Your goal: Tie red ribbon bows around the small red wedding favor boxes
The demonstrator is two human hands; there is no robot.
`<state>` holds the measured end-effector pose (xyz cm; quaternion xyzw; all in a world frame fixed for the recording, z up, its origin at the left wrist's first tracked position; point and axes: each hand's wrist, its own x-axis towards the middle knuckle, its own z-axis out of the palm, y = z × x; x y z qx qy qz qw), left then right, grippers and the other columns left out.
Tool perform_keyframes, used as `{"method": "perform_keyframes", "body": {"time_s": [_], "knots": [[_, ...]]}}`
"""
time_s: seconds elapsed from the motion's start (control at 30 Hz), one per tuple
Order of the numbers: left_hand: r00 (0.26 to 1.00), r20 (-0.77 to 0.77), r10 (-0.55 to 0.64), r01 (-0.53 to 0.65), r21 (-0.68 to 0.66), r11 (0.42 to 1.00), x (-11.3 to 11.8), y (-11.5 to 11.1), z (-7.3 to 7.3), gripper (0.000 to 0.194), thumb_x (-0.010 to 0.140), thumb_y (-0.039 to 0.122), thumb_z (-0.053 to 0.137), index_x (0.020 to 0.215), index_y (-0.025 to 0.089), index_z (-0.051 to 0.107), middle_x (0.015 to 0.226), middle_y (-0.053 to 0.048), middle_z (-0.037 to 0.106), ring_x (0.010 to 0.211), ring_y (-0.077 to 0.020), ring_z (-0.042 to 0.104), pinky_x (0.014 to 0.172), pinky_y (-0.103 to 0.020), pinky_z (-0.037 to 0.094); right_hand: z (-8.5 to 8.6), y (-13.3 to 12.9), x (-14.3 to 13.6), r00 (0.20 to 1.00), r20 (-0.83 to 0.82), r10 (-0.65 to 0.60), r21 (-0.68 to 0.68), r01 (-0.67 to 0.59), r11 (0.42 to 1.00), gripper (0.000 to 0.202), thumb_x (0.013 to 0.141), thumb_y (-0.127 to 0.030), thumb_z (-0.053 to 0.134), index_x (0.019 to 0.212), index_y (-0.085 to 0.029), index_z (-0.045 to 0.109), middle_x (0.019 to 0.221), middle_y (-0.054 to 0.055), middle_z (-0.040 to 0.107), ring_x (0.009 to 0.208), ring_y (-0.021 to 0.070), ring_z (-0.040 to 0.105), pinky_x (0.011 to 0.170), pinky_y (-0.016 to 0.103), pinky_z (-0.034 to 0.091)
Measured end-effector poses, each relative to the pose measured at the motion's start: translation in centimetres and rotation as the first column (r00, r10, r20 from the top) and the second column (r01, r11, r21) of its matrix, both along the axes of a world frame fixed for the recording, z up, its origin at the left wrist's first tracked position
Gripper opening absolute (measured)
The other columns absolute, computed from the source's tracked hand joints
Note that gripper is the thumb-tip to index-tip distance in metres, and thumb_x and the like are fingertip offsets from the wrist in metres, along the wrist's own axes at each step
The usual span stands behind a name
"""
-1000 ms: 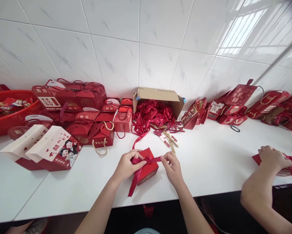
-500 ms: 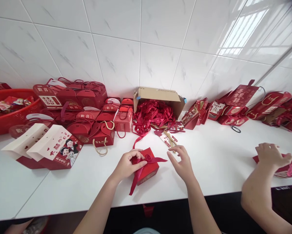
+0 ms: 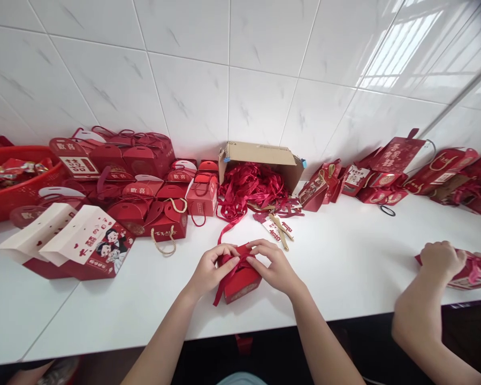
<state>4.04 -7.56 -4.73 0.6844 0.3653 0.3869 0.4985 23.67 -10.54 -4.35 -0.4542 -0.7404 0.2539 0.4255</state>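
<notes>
A small red gift box (image 3: 242,284) rests on the white table in front of me, with a dark red ribbon (image 3: 221,289) tied over its top. My left hand (image 3: 213,270) pinches the ribbon near the knot from the left side. From the right, my right hand (image 3: 273,266) has thumb and fingers closed on the ribbon by the knot, its fingertips at the box top. The knot itself is partly hidden by my fingers. One ribbon tail hangs down the box's left front edge.
Behind the box, a cardboard carton (image 3: 260,152) spills red ribbons (image 3: 256,184). Tags (image 3: 274,227) lie before it. Many red gift boxes (image 3: 144,160) are stacked left, beside two open boxes (image 3: 90,240) and a red basket (image 3: 43,184). At right, another person's hand (image 3: 441,262) handles a ribboned box (image 3: 465,272).
My right hand has moved left from beside the box and closed on the ribbon at the knot. My left hand keeps its pinch. The other person's hand has closed over their box.
</notes>
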Motion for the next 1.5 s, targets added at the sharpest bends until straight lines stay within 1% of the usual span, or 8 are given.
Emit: {"method": "perform_keyframes", "body": {"time_s": [0.33,0.57,0.77,0.87,0.97,1.1,1.4,1.5], "knots": [[0.999,-0.048,0.009,-0.01,-0.033,0.999,0.5,-0.4,0.2,0.036,0.077,0.027,0.064,0.056,0.021,0.036,0.081,-0.005,0.069,0.107,-0.024,0.059,0.093,-0.036,0.045,-0.1,-0.3,0.3,0.998,-0.065,-0.025,-0.008,0.024,1.0,0.011,0.088,-0.023,0.055,0.078,-0.021,0.06,0.101,0.007,0.065,0.097,0.0205,0.061,0.087,0.038,0.049],[0.998,-0.061,0.004,-0.01,-0.098,0.995,0.4,-0.5,0.8,0.016,0.072,0.026,0.069,0.063,0.02,0.058,0.082,-0.007,0.07,0.114,-0.0269,0.058,0.094,-0.038,0.046,-0.8,-0.3,0.2,0.992,-0.102,-0.078,0.048,0.083,0.995,0.014,0.088,-0.026,0.055,0.075,-0.021,0.059,0.098,0.008,0.063,0.094,0.0206,0.061,0.086,0.039,0.049],[1.0,0.013,0.026,-0.024,-0.134,0.991,0.5,-0.5,0.6,0.034,0.074,0.03,0.068,0.055,0.02,0.042,0.078,-0.004,0.069,0.109,-0.0254,0.06,0.094,-0.036,0.045,-0.3,-0.3,0.0,0.99,-0.142,-0.018,0.019,0.021,1.0,0.01,0.088,-0.027,0.055,0.081,-0.022,0.06,0.097,0.007,0.066,0.095,0.0203,0.063,0.086,0.037,0.05],[1.0,0.002,0.015,-0.014,-0.128,0.992,0.8,-0.7,0.6,0.029,0.077,0.03,0.065,0.057,0.02,0.047,0.079,-0.005,0.068,0.108,-0.025,0.061,0.092,-0.035,0.046,-0.3,-0.3,-0.5,0.981,-0.192,-0.008,-0.014,0.005,1.0,0.011,0.09,-0.028,0.052,0.086,-0.021,0.061,0.099,0.007,0.068,0.101,0.0208,0.063,0.089,0.036,0.049],[0.999,-0.049,0.0,-0.005,-0.115,0.993,1.1,-0.8,0.5,0.022,0.076,0.03,0.065,0.061,0.02,0.053,0.081,-0.005,0.069,0.108,-0.0251,0.061,0.09,-0.035,0.047,-0.6,-0.3,-1.1,0.978,-0.197,-0.074,-0.047,0.066,0.997,0.014,0.09,-0.028,0.051,0.084,-0.021,0.062,0.09,0.005,0.07,0.089,0.0199,0.065,0.082,0.034,0.051],[0.996,-0.082,0.019,-0.027,-0.096,0.995,1.2,-0.9,0.2,0.031,0.075,0.029,0.065,0.056,0.021,0.043,0.077,-0.005,0.068,0.106,-0.0253,0.062,0.084,-0.034,0.049,-1.3,-0.1,-1.4,0.961,-0.221,-0.165,-0.043,0.159,0.986,0.017,0.087,-0.029,0.054,0.076,-0.02,0.062,0.078,0.005,0.068,0.075,0.0186,0.064,0.072,0.033,0.052],[0.995,-0.096,0.017,-0.024,-0.07,0.997,1.0,-1.1,-0.1,0.034,0.073,0.028,0.066,0.056,0.021,0.038,0.078,-0.004,0.068,0.11,-0.0262,0.06,0.086,-0.033,0.048,-2.3,-0.1,-1.6,0.897,-0.349,-0.27,-0.107,0.248,0.963,0.017,0.087,-0.032,0.056,0.076,-0.02,0.062,0.075,0.006,0.07,0.075,0.0198,0.068,0.07,0.034,0.055],[0.997,-0.073,0.006,-0.011,-0.065,0.998,1.0,-1.1,-0.1,0.024,0.074,0.026,0.067,0.062,0.02,0.046,0.084,-0.005,0.067,0.105,-0.0241,0.061,0.085,-0.032,0.048,-2.3,-0.4,-1.8,0.887,-0.374,-0.272,-0.123,0.243,0.962,0.018,0.087,-0.033,0.057,0.077,-0.019,0.062,0.078,0.007,0.07,0.078,0.0206,0.068,0.074,0.035,0.055]]}}
